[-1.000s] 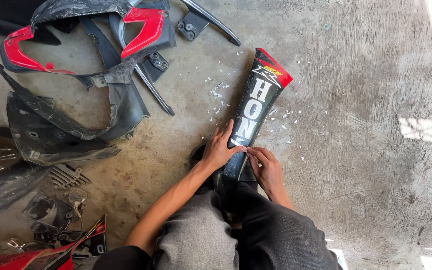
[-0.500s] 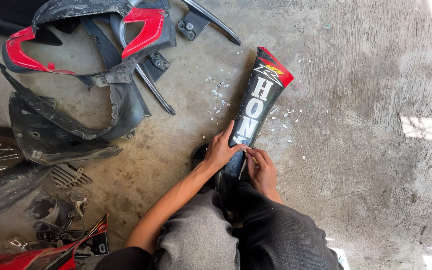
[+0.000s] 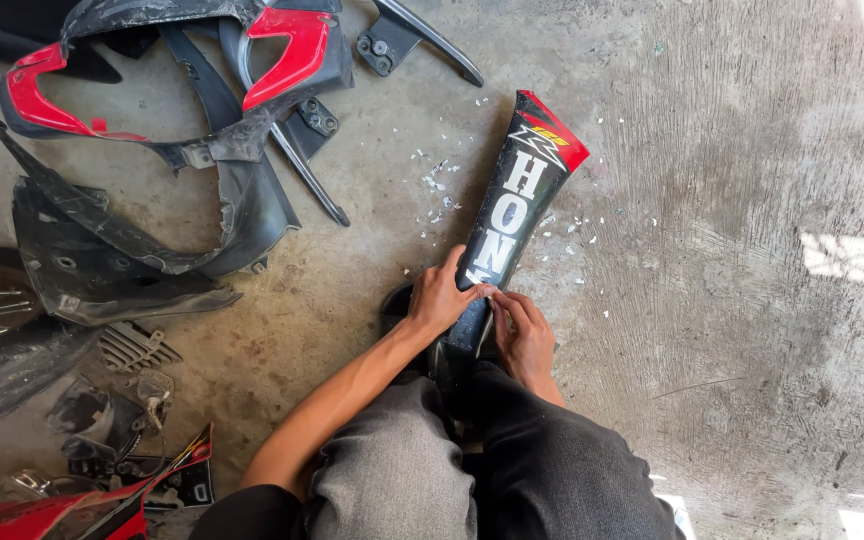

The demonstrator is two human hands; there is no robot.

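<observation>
A long black motorcycle fairing panel [image 3: 512,215] lay on the concrete floor [image 3: 732,250], slanting away from the person's knees toward the upper right. Its far tip was red, with a small yellow and white emblem decal just below, and large white block letters ran down its length toward the hands. The lowest letter was partly scraped away where the hands met.

The left hand [image 3: 440,298] pressed down on the panel's left edge, fingers spread over it and thumb along the side, gripping it in place. The right hand [image 3: 524,335] was curled with its fingertips [image 3: 497,296] pinched at the lower edge of the white lettering; whether it held a flake of sticker or a small tool could not be told. The panel's near end ran down between the person's grey trouser legs [image 3: 402,470].

Small white sticker flakes [image 3: 437,190] were scattered on the floor on both sides of the panel.

To the left lay a heap of other bodywork: red-and-black fairing pieces [image 3: 272,55], a black inner fender shell [image 3: 122,255], a black bracket [image 3: 392,40] near the top, and small dark plastic scraps [image 3: 117,400] near the lower left, beside a red panel edge [image 3: 52,510].
</observation>
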